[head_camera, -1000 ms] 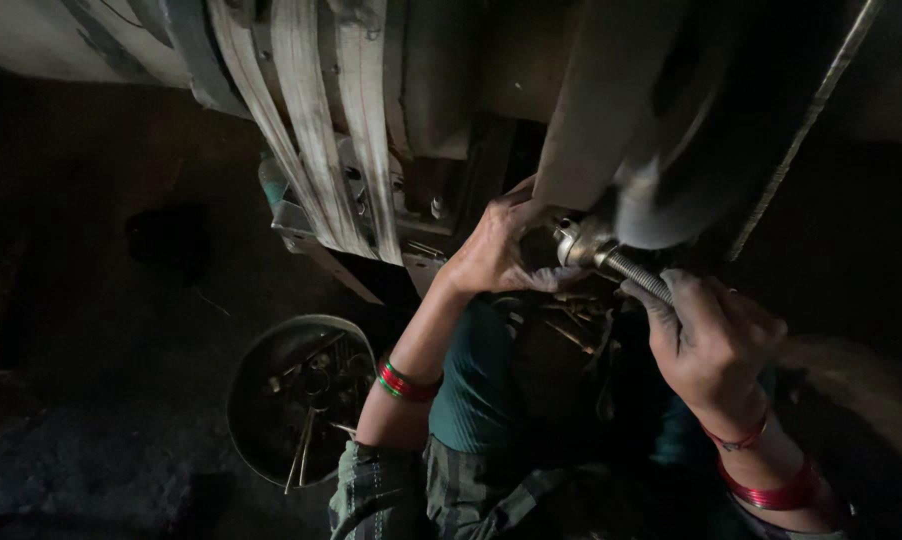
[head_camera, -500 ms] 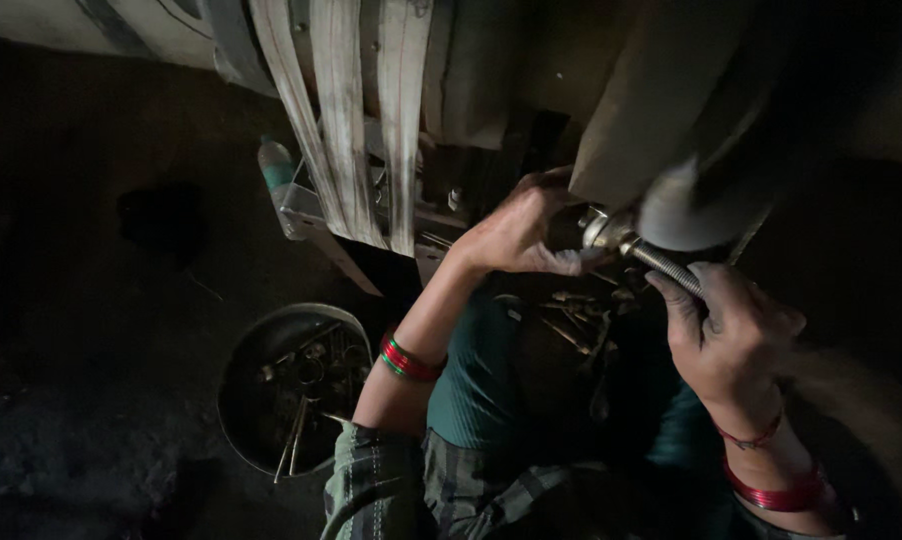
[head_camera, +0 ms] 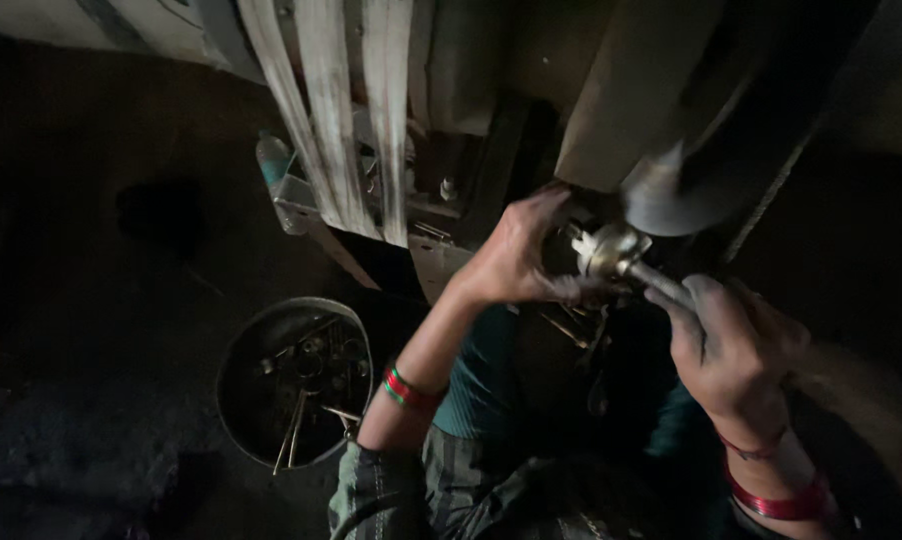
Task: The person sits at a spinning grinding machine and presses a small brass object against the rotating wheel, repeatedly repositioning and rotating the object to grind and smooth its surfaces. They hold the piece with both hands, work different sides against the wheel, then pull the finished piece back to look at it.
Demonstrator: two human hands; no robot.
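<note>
Head view: left hand [head_camera: 516,255] is cupped around the metal fitting [head_camera: 603,250] at about 1 o'clock, and right hand [head_camera: 726,340] is wrapped tight on the wrench handle [head_camera: 661,285]. The fitting looks still mounted, so there's turning left to do. Round tool pan [head_camera: 233,395] sits at 8 o'clock. Versus earlier, both hands sit a bit lower in frame, same hold.

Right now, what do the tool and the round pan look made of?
Tool: metal, probably steel; bright silvery glints on head and shaft, gripped by the right hand and steadied by the left hand. Pan: looks like dull grey sheet metal, thin rim, grimy; holds metal bits.
</note>
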